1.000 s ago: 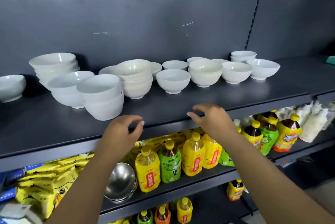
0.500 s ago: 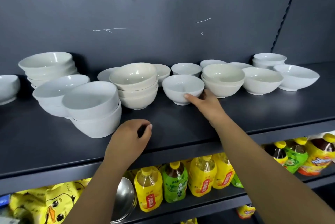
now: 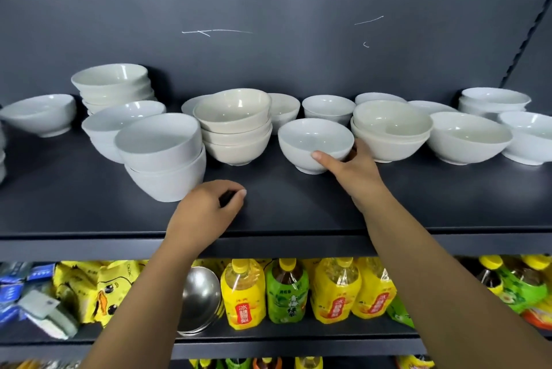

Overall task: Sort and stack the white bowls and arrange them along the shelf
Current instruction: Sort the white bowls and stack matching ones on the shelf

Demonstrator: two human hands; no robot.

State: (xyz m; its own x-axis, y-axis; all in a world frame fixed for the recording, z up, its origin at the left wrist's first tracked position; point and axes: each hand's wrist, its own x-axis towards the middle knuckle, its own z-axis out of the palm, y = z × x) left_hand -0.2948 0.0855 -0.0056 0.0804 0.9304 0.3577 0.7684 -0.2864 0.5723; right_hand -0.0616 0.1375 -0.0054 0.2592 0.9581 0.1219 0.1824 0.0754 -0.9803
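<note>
Many white and cream bowls stand on the dark shelf (image 3: 298,207). My right hand (image 3: 355,171) grips a single white bowl (image 3: 313,138) at the middle, thumb on its lower front wall and fingers round its right side. To its left stands a cream stack of three (image 3: 236,126), to its right a cream stack (image 3: 391,129). My left hand (image 3: 206,213) rests loosely curled on the shelf's front part, holding nothing, just right of a tilted two-bowl white stack (image 3: 164,156). More bowls sit behind and at both ends.
A taller stack (image 3: 113,84) and a lone bowl (image 3: 41,114) are at the left; wide bowls (image 3: 469,138) and a small stack (image 3: 493,101) at the right. Below, drink bottles (image 3: 243,294), a steel bowl (image 3: 200,300) and yellow snack packs (image 3: 98,288) fill the lower shelf.
My right hand reached forward from the shelf edge to the single middle bowl and took hold of it. My left hand moved onto the shelf front. The view moved closer.
</note>
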